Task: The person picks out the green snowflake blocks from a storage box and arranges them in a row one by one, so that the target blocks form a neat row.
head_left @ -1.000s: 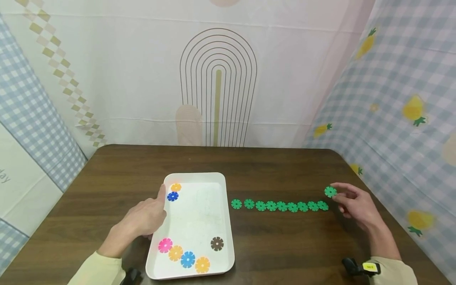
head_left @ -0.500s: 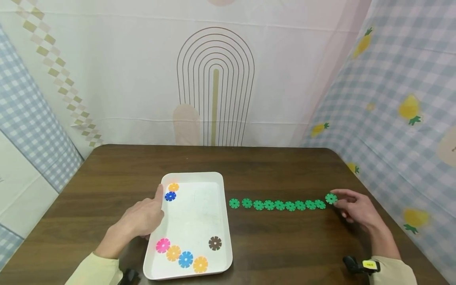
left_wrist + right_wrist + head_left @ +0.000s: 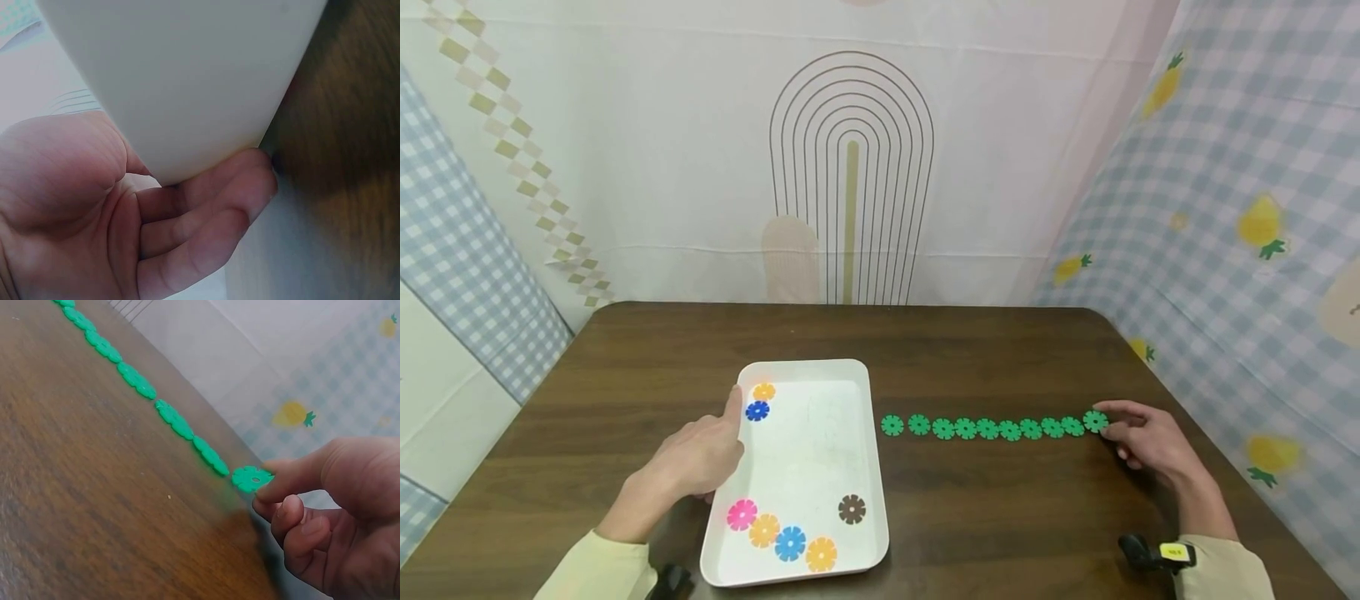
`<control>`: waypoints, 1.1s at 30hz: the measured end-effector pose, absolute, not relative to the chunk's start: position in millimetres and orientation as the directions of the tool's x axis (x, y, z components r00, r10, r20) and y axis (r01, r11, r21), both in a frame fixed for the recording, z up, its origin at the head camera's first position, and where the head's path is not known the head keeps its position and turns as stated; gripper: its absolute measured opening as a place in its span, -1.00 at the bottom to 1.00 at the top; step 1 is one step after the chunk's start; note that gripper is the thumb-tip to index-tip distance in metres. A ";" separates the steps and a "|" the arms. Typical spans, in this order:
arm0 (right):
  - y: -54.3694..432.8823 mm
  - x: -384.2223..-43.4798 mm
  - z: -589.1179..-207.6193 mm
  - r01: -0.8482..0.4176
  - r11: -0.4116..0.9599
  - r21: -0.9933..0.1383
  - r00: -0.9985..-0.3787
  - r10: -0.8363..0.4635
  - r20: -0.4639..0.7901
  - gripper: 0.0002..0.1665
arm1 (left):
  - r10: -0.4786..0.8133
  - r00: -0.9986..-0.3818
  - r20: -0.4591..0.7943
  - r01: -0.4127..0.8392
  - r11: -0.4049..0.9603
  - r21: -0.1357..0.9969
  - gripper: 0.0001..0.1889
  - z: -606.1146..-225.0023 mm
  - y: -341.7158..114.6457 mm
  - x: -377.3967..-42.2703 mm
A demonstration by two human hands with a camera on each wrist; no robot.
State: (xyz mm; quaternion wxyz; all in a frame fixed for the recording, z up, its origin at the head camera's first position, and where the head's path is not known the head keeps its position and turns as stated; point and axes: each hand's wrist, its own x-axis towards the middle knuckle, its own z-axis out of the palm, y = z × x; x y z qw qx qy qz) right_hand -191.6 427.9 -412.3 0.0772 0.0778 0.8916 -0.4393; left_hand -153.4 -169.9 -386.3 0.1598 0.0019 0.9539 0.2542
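At the right end of a row of green snowflake discs (image 3: 987, 429), my right hand (image 3: 1153, 437) pinches one green snowflake disc (image 3: 250, 479) between thumb and index finger. That disc is tilted in the right wrist view, its edge close to the last disc of the row. My left hand (image 3: 703, 454) grips the left side of a white tray (image 3: 867, 450). In the left wrist view its fingers (image 3: 206, 244) curl against the lower edge of the tray wall. The thumb is partly hidden behind the wall there.
Inside the tray lie a pink disc (image 3: 742, 515), a light blue disc (image 3: 790, 543), a dark blue disc (image 3: 757, 411), a brown disc (image 3: 852, 509) and several orange discs (image 3: 822, 554). The dark wooden table (image 3: 985, 517) ends at hanging cloths (image 3: 1000, 167).
My right hand has lowered the green disc toward the table, bringing it level with the end of the row. The left hand keeps its grip on the tray. The head view has shifted slightly.
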 end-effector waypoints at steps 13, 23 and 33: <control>426.4 -194.0 -414.6 0.219 0.590 -0.777 -0.974 0.088 -0.208 -0.40 | 0.147 -0.951 -0.272 0.013 0.898 0.440 -0.06 -385.3 -172.3 -151.3; 424.5 -195.7 -414.9 0.217 0.605 -0.766 -0.975 0.094 -0.202 -0.41 | 0.143 -0.952 -0.271 0.010 0.899 0.439 -0.07 -385.4 -173.3 -149.5; 426.2 -195.5 -413.7 0.197 0.625 -0.756 -0.979 0.086 -0.183 -0.40 | 0.126 -0.950 -0.287 -0.013 0.899 0.438 -0.07 -383.6 -174.8 -149.3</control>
